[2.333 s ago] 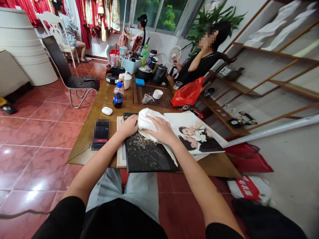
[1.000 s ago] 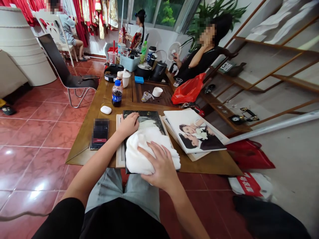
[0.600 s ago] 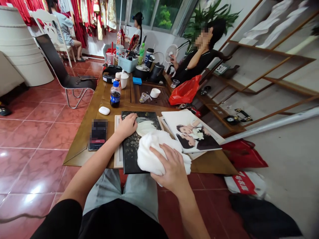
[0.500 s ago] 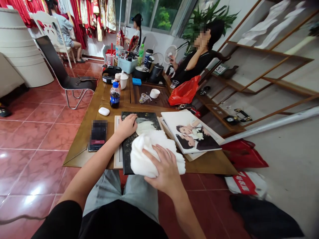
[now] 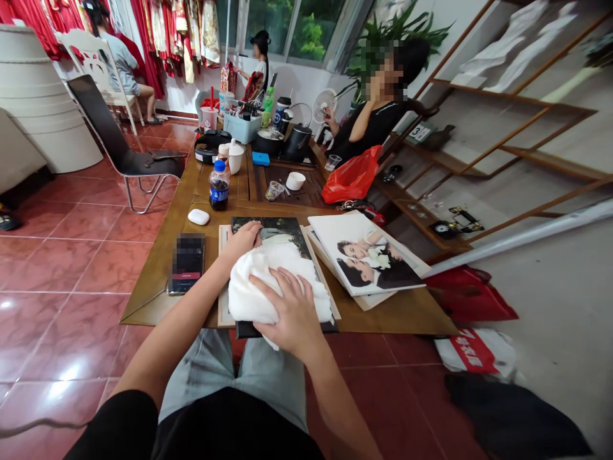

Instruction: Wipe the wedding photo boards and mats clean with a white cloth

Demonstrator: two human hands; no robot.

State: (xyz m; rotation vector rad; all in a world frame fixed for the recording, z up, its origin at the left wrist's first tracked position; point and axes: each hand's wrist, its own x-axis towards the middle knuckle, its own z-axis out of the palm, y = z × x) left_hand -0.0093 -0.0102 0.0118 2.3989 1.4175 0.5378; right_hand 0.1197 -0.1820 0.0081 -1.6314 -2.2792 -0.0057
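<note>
A folded white towel [image 5: 256,287] lies over a dark photo panel [image 5: 299,233] at the table's near edge and covers most of its picture. My right hand [image 5: 292,310] grips the towel from above, fingers spread over it and pressing it on the panel. On the panel's upper left part rests my left hand [image 5: 245,237], laid flat with nothing in it; its fingertips are partly hidden. Beneath the panel, pale wooden frame edges show. Just to the right, a white photo panel with a couple's portrait [image 5: 368,255] lies at an angle on another frame.
Left on the wooden table [image 5: 153,275] are a phone [image 5: 188,265], a white earbud case [image 5: 198,216] and a cola bottle [image 5: 219,186]. Farther back stand a small white bowl [image 5: 295,181], a red plastic bag [image 5: 353,176] and a black kettle [image 5: 297,142]. A person [image 5: 378,118] sits beyond.
My right hand has slid the towel to the left across the dark panel, uncovering its lower right edge. My left hand stays on the upper left part.
</note>
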